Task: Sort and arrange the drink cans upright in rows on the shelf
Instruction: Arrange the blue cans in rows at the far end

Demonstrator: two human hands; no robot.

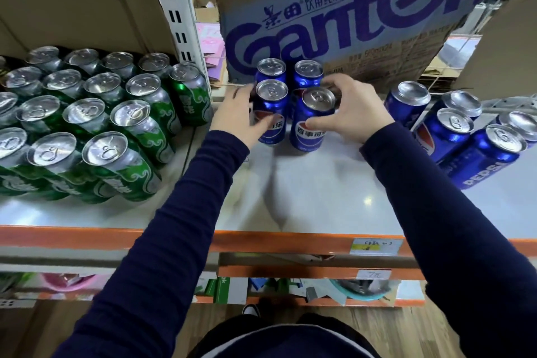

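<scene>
At the left of the frame, a block of green cans (87, 119) stands in tight rows. They are smooth printed cylinders with dull silver lids and ring pulls. They rest on the shelf (319, 197), a pale, glossy flat board edged along the front with an orange metal lip (116, 238). Behind the cans, at upper left, a white slotted steel upright (174, 9) rises beside plain brown cardboard.

At the centre, four glossy blue cans form a small square in front of a corrugated cardboard box (334, 23) printed with large purple-blue lettering. The two back cans (271, 68) stand just against the box. The left hand (235, 113) grips the front-left blue can (271, 102), with its thumb across the label and its fingers round the far side. The right hand (357, 110) grips the front-right blue can (312, 122), which leans slightly. The thumb lies on its label and curled fingers reach behind its rim. Dark knit sleeves cover both forearms.

At the right, well apart from the square, a loose cluster of more blue cans (465, 136) sits on the same shelf. A paper price label (376, 246) is stuck on the orange lip lower right.
</scene>
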